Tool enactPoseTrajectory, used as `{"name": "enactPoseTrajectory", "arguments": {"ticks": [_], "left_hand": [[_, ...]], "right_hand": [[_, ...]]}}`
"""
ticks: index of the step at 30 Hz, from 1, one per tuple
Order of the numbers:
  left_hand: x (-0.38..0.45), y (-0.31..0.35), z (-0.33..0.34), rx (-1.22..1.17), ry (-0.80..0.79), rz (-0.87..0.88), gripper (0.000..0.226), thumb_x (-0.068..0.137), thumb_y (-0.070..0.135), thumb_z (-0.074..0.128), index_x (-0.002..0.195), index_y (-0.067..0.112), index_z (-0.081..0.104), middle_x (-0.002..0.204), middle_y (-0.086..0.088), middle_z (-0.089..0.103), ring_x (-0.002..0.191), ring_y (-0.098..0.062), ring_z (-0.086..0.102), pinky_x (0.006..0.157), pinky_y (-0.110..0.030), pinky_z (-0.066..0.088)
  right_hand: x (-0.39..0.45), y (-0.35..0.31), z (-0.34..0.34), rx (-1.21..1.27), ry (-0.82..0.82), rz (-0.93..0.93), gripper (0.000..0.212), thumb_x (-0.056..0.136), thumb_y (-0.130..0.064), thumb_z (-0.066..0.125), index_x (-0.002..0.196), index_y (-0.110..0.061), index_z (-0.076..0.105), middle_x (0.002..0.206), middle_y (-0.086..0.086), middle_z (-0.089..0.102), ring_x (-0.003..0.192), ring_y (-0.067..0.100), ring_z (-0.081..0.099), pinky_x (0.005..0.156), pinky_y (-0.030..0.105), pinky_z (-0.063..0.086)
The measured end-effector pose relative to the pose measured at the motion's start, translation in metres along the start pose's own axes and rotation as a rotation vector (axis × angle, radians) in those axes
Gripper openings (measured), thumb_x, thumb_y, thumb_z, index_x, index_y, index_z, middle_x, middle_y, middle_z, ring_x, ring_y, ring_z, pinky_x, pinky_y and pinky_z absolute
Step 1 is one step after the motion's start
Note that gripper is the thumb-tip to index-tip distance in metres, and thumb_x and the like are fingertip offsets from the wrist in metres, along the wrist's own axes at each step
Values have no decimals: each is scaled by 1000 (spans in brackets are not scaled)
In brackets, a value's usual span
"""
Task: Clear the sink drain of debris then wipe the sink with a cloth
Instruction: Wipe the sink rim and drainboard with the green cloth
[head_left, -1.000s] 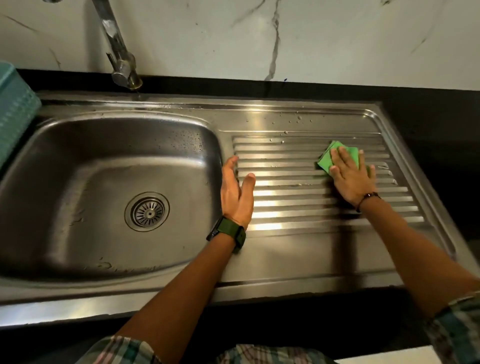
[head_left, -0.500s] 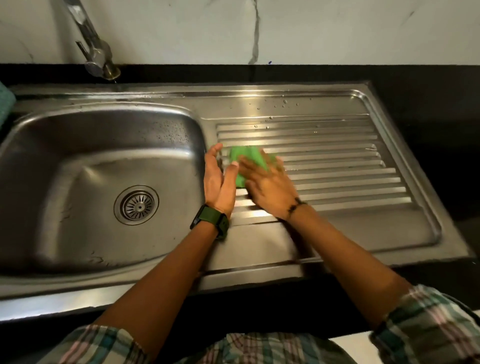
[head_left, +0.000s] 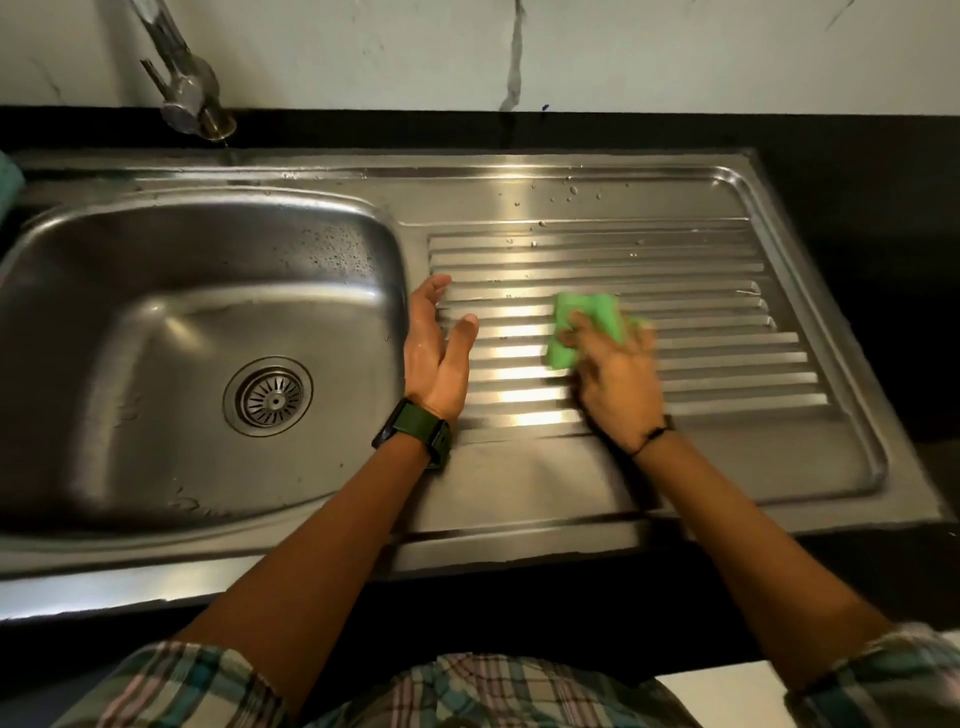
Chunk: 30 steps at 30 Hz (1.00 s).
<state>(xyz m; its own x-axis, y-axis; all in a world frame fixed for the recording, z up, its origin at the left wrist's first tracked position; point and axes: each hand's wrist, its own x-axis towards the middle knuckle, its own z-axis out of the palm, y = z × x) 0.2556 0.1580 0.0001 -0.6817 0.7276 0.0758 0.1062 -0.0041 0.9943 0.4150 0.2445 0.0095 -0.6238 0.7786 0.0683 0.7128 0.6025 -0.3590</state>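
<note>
Right hand (head_left: 615, 379) pressing green cloth (head_left: 582, 325) under blurred fingers on ribbed drainboard (head_left: 727, 358), left hand (head_left: 436, 353) fingers straight beside basin (head_left: 156, 322)

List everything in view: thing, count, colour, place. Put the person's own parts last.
sink basin: one, steel, left half of the unit
drain strainer: one, steel, on the basin floor
tap: one, chrome, behind the basin
drainboard: one, ribbed steel, right of the basin
water droplets: several, clear, far strip of the drainboard
cloth: one, green, on the ribs under the right hand
teal object: one, left edge, mostly cut off
wall: white marble, behind
watch: one, dark green, left wrist
left hand: open, resting by the basin edge
right hand: pressing the cloth, blurred
</note>
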Motion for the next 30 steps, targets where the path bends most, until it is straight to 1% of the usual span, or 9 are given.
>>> {"name": "enactPoseTrajectory", "arguments": {"ticks": [4, 7, 9, 14, 17, 20, 23, 26, 30], "left_hand": [[3, -3, -1, 6, 14, -7, 60, 70, 38, 44, 124, 11, 43, 119, 0, 52, 108, -11, 51, 98, -33, 42], [3, -5, -3, -9, 33, -35, 59, 69, 39, 44, 122, 14, 43, 114, -5, 54, 104, -21, 54, 95, -43, 45], [1, -4, -1, 21, -16, -17, 55, 71, 41, 45, 121, 18, 44, 117, -9, 53, 104, -25, 54, 92, -39, 46], [4, -2, 4, 88, -65, 24, 46, 73, 45, 43, 116, 30, 42, 121, -1, 49, 92, -4, 48, 75, -2, 38], [14, 5, 7, 94, -64, 63, 46, 79, 36, 44, 122, 18, 43, 116, 9, 50, 92, 15, 48, 70, 5, 36], [27, 13, 13, 103, -54, 67, 43, 83, 27, 43, 123, 14, 43, 99, 23, 46, 71, 31, 44, 61, 8, 35], [29, 12, 15, 107, -103, 35, 47, 81, 30, 43, 125, 14, 42, 107, 15, 50, 83, 19, 49, 66, -2, 42], [25, 5, 16, 140, -146, 9, 47, 80, 32, 43, 123, 14, 44, 121, -6, 51, 99, -14, 51, 74, -19, 43], [30, 1, 18, 1, -93, -42, 37, 79, 27, 44, 114, 14, 49, 110, -5, 54, 91, -11, 51, 74, -17, 44]], "right_hand": [[18, -86, 45, 24, -81, -145, 51, 89, -21, 47, 139, -25, 38, 153, 4, 30, 144, 27, 15, 117, 43, 2], [26, -94, 52, -46, -93, -186, 52, 92, -30, 44, 143, -28, 30, 154, 3, 26, 145, 23, 12, 118, 41, 1], [23, -68, 40, -73, -133, -209, 56, 86, -25, 53, 139, -30, 36, 153, 2, 31, 145, 25, 12, 119, 42, 3], [5, 20, -4, -8, -39, -45, 50, 80, -5, 51, 124, -27, 58, 145, -7, 43, 144, 29, 17, 116, 42, 8], [-4, 73, -25, -28, 24, 77, 48, 82, 1, 48, 122, -21, 60, 143, 0, 46, 142, 33, 21, 116, 47, 13], [-6, 110, -40, -48, 37, 140, 49, 84, 5, 45, 125, -18, 58, 145, 5, 44, 141, 36, 24, 116, 49, 16], [-10, 142, -52, -90, 116, 294, 45, 85, -2, 39, 125, -10, 56, 142, 15, 45, 135, 45, 30, 115, 52, 19], [-9, 160, -54, -127, 86, 382, 50, 85, 3, 43, 133, -11, 48, 150, 11, 34, 142, 43, 12, 117, 50, 5], [-2, 155, -47, -40, 135, 450, 46, 90, 2, 38, 132, -13, 48, 152, 9, 31, 144, 40, 4, 116, 51, -1]]}}
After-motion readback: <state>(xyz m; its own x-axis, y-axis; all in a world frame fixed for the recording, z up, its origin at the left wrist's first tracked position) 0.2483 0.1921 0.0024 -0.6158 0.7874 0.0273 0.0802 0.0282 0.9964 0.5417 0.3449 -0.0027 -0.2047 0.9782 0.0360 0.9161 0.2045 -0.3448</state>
